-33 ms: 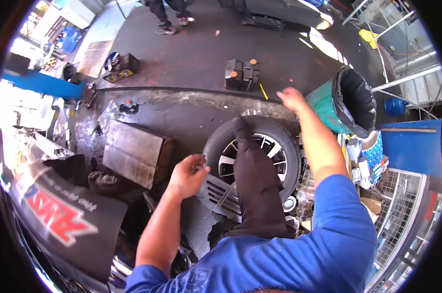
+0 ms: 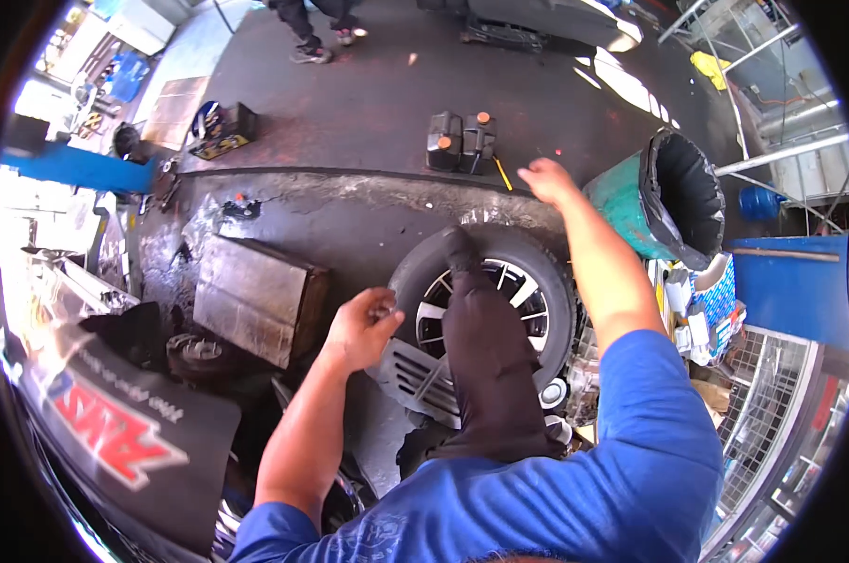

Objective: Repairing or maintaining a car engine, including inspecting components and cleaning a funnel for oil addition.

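Observation:
My left hand [image 2: 360,330] hovers left of a car wheel [image 2: 405,272], its fingers curled inward; a small shiny bit shows at the fingertips, too small to name. My right hand [image 2: 548,181] reaches forward beyond the wheel, near a green bin [image 2: 619,208], its fingers drawn together. Whatever it holds, if anything, is hidden. The wheel lies flat with its black and silver rim facing up. Across it stretches my leg in dark trousers [image 2: 488,328], the shoe on the tyre. A grey slotted plastic panel [image 2: 422,383] lies by the wheel's near left side.
Black canisters with orange caps [image 2: 445,143] stand ahead beside a yellow stick [image 2: 503,173]. A worn box [image 2: 246,298] sits to the left, behind a dark car cover [image 2: 147,422]. Boxes [image 2: 715,300] crowd the right. Another person's legs [image 2: 310,33] show far off.
My right hand has shifted slightly left and nearer the canisters. The left hand keeps its curled pose. The whole view has turned a little.

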Demonstrator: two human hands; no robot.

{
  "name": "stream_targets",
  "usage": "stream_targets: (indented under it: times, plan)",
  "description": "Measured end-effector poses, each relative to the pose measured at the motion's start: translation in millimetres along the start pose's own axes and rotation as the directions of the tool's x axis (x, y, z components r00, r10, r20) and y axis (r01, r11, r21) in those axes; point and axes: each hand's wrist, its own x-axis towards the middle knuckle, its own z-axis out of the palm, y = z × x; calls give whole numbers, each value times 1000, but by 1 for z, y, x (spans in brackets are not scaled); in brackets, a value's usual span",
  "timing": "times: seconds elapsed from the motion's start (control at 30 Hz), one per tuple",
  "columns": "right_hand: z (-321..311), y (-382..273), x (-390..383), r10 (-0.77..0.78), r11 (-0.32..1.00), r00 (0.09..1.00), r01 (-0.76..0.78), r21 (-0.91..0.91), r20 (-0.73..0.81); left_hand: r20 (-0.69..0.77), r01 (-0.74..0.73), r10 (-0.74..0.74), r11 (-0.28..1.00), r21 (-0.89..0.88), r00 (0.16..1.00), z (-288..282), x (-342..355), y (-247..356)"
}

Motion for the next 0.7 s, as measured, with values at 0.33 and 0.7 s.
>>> stream_targets:
  times: [0.33, 0.7]
  plan:
    - [138, 35, 227, 263, 953, 940, -288, 94, 219, 6, 220, -221, 972, 80, 975, 60, 403, -20]
    - [247, 112, 329, 278, 916, 911, -347, 200, 305, 80, 260, -271, 958, 118, 959, 137, 604, -50]
